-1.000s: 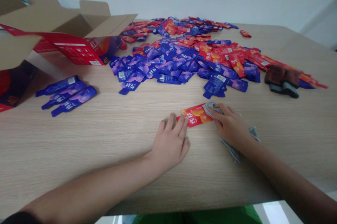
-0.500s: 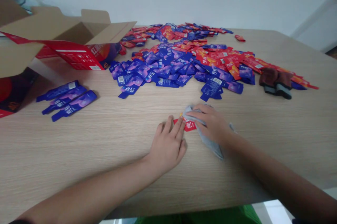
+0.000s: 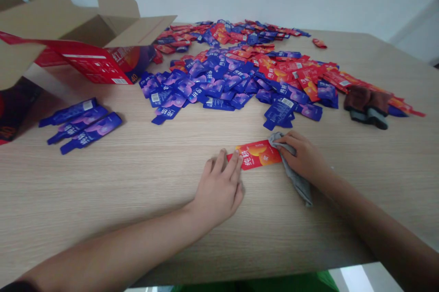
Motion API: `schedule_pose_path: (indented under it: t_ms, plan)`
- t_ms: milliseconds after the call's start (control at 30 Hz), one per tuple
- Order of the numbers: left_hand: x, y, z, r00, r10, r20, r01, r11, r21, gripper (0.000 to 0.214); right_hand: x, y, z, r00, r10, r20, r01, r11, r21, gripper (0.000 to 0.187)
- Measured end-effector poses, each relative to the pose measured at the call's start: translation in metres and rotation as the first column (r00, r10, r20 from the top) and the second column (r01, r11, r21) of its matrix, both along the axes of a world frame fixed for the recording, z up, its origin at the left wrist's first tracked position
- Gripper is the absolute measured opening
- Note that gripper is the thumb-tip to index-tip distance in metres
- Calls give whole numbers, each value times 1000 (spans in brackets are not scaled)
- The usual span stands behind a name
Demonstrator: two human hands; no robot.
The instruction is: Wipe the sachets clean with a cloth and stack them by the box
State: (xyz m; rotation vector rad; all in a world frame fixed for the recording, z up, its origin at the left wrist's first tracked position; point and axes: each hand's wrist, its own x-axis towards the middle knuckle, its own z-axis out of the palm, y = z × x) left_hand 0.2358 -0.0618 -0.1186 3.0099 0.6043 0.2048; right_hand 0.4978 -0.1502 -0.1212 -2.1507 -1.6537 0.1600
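A flat red and orange sachet (image 3: 260, 155) lies on the wooden table in front of me. My left hand (image 3: 219, 187) rests palm down with its fingers stretched out, the fingertips pressing the sachet's left end against the tabletop. My right hand (image 3: 304, 157) grips a bunched grey cloth (image 3: 297, 181), which touches the sachet's right end. Part of the cloth hangs down toward me below the fingers. The fingers of my left hand cover some of the sachet's narrow left tip.
Three blue sachets (image 3: 92, 133) lie side by side at the left. Open cardboard boxes (image 3: 103, 66) stand behind them. A wide pile of blue and red sachets (image 3: 219, 79) spreads across the back. Brown and grey fabric pieces (image 3: 366, 104) lie at the right.
My right hand and the cloth have slid rightward along the sachet, uncovering its orange printed middle. My left hand stays on the left end. The view has tilted slightly.
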Motion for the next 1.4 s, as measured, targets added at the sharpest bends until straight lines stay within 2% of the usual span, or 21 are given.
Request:
schedule_pose_path:
  t_ms: [100, 200, 267, 333, 400, 500, 700, 833, 933, 1033, 1100, 1167, 1233, 1300, 1400]
  plan:
    - [0, -1, 1, 1000, 3, -5, -3, 1000, -7, 55, -3, 4, 13, 998, -30, -52, 30, 1000, 2, 15]
    - [0, -1, 2, 1000, 0, -12, -1, 1000, -10, 55, -26, 12, 24, 997, -56, -45, 61, 993, 104, 29]
    - [0, -1, 3, 1000, -3, -15, 2, 1000, -11, 55, -48, 19, 26, 999, 35, -34, -30, 990, 140, 34]
    - [0, -1, 3, 1000, -3, -15, 3, 1000, -14, 54, -67, 27, 22, 983, 186, -10, -183, 976, 119, 27]
    - [0, 0, 3, 1000, -4, -13, 4, 1000, -15, 53, -77, 33, 16, 963, 269, 31, -270, 959, 82, 19]
    - [0, 0, 3, 1000, -7, -8, 7, 1000, -12, 54, -74, 33, 7, 971, 229, 70, -234, 970, 64, 14]
    - [1, 0, 2, 1000, -12, -25, 12, 1000, -8, 55, -37, 11, -2, 999, 38, -39, -37, 999, 34, 11]
    - [1, 0, 2, 1000, -13, -25, 13, 1000, 6, 54, -18, -2, 4, 998, -53, -40, 51, 998, -48, 13]
    - [0, -1, 1, 1000, -5, -20, 5, 1000, 10, 54, -11, -1, 18, 998, -61, 7, 61, 996, -69, 14]
    - [0, -1, 1, 1000, -8, -15, 8, 1000, 13, 54, -21, 9, 28, 998, -44, 45, 41, 997, 71, 13]
    - [1, 0, 1, 1000, -5, -8, 5, 1000, 17, 54, -38, 17, 29, 998, 33, 58, -42, 986, 158, 10]
    - [1, 0, 1, 1000, -2, 1, 2, 1000, 25, 53, -58, 25, 24, 980, 173, 94, -185, 971, 148, 13]
    - [1, 0, 1, 1000, -6, 7, 6, 1000, 30, 52, -72, 29, 18, 955, 266, 134, -278, 957, 78, 19]
    - [1, 0, 0, 1000, -9, 11, 8, 999, 36, 52, -76, 30, 13, 949, 278, 149, -286, 958, 33, 19]
    - [1, 1, 0, 1000, -12, 8, 11, 999, 37, 54, -68, 26, 9, 964, 231, 132, -239, 970, 47, 16]
